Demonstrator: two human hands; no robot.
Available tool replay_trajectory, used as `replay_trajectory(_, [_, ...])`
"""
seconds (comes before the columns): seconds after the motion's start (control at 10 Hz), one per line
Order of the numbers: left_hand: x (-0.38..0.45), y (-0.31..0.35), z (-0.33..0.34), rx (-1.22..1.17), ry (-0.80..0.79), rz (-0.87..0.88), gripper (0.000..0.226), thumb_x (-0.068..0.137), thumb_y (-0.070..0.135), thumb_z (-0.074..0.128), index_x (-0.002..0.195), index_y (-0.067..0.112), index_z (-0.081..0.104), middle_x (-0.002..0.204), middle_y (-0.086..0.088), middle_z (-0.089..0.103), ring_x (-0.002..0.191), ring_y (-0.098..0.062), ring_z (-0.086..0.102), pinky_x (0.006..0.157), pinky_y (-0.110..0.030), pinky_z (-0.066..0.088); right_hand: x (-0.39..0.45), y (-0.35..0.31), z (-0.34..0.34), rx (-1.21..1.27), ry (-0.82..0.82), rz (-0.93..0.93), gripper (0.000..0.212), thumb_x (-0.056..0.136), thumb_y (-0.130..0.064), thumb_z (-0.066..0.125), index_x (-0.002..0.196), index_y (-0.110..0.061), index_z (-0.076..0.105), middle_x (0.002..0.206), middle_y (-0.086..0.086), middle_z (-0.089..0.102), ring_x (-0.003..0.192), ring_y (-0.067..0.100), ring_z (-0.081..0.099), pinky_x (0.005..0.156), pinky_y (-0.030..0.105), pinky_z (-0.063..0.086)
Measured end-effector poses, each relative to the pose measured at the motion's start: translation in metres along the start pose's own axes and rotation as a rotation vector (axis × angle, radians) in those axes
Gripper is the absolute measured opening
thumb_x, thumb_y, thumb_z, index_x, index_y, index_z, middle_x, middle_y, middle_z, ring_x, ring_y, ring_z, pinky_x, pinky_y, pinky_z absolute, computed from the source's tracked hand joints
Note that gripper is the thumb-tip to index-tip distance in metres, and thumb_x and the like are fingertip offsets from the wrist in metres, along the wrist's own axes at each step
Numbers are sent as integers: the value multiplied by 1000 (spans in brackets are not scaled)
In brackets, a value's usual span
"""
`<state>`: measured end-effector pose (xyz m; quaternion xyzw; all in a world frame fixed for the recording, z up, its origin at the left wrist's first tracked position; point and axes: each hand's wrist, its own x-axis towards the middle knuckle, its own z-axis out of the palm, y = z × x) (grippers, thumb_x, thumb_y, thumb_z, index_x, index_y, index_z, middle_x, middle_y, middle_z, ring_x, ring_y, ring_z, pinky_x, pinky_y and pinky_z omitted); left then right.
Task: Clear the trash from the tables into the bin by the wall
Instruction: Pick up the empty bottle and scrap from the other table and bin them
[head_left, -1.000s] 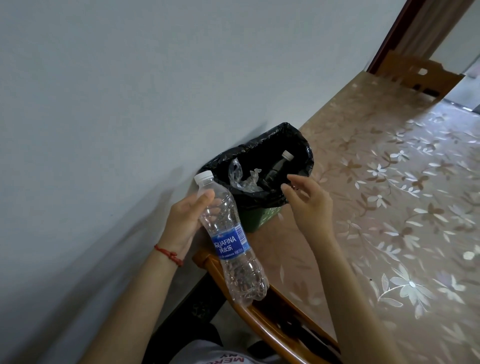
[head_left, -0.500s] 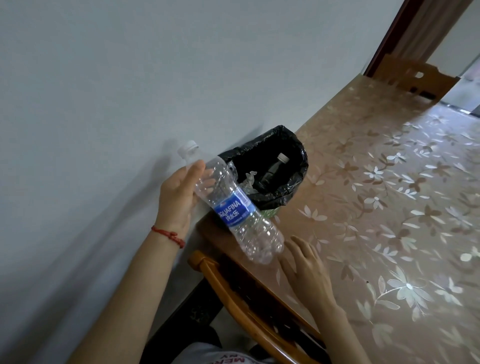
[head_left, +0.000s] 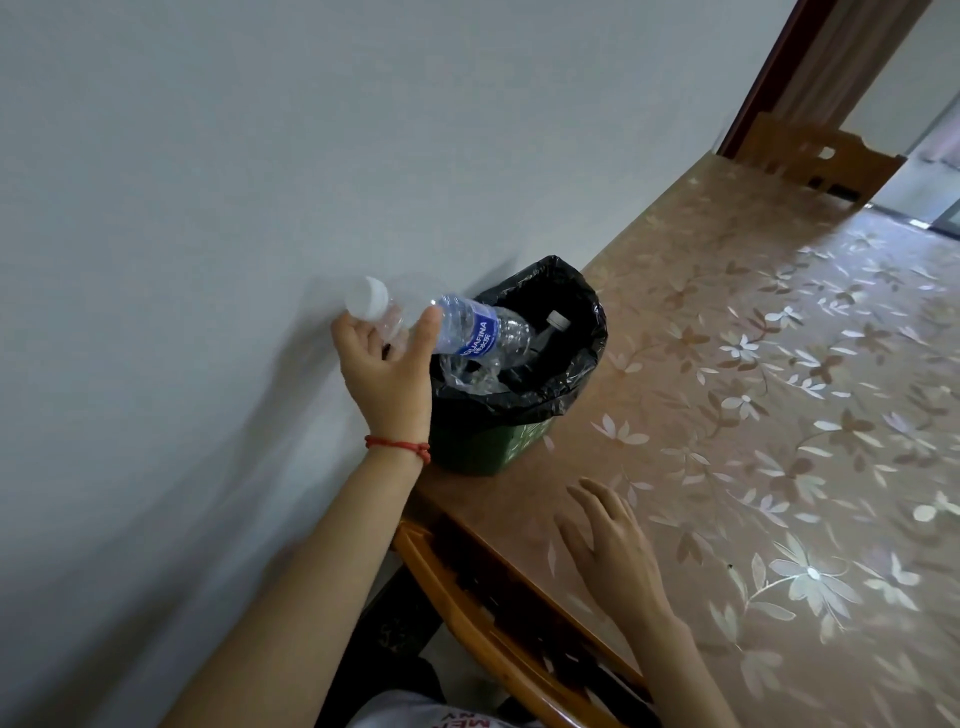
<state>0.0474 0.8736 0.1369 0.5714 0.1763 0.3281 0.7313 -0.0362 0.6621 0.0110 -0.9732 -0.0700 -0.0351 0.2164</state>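
Observation:
A clear plastic water bottle (head_left: 467, 327) with a blue label and white cap lies nearly level over the bin's mouth, base end inside the rim. My left hand (head_left: 387, 366) grips its neck end, close to the wall. The small green bin (head_left: 524, 441) has a black liner (head_left: 576, 384) and stands on the table against the wall. Inside it lie another capped bottle (head_left: 556, 323) and crumpled clear plastic (head_left: 470, 378). My right hand (head_left: 610, 540) rests flat on the table in front of the bin, fingers spread, holding nothing.
The long table (head_left: 779, 415) carries a floral cover and runs along the grey wall (head_left: 208, 208). A wooden chair back (head_left: 498, 629) sits just below me at the table's near edge. Another wooden chair (head_left: 815, 161) stands at the far end by a doorway.
My left hand has swung the bottle from upright to nearly level and carried it up over the bin. My right hand has dropped from the bin's rim onto the table.

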Motion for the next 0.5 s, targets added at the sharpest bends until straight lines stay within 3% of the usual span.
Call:
replay_trajectory(0.1, [-3, -18, 0, 94, -50, -13, 49, 73, 10, 73, 114, 5, 46, 116, -8, 55, 105, -15, 57, 86, -15, 51, 0, 0, 1, 12, -10, 14, 38, 89, -30, 58, 125, -16, 56, 130, 3, 54, 121, 18, 50, 94, 29, 42])
replay_trajectory(0.3, [-5, -39, -2, 304, -176, -43, 54, 72, 15, 74, 117, 3, 47, 115, -7, 55, 101, -12, 54, 73, -5, 48, -1, -1, 1, 30, -26, 26, 39, 90, -30, 56, 126, -17, 54, 132, 1, 53, 122, 16, 47, 95, 27, 40])
replay_trajectory(0.4, [-2, -44, -7, 347, -223, -66, 54, 70, 19, 76, 118, 8, 52, 122, -10, 58, 108, -16, 55, 89, -28, 50, -2, -2, 1, 39, -38, 26, 40, 90, -31, 56, 127, -17, 54, 131, 0, 53, 122, 15, 48, 95, 26, 41])
replay_trajectory(0.5, [-7, -44, -18, 351, -210, -71, 59, 71, 21, 75, 123, 9, 51, 128, -11, 56, 117, -20, 53, 94, -31, 47, -2, -4, 2, 58, -26, 26, 40, 90, -32, 56, 127, -17, 53, 130, 0, 53, 121, 15, 48, 94, 25, 40])
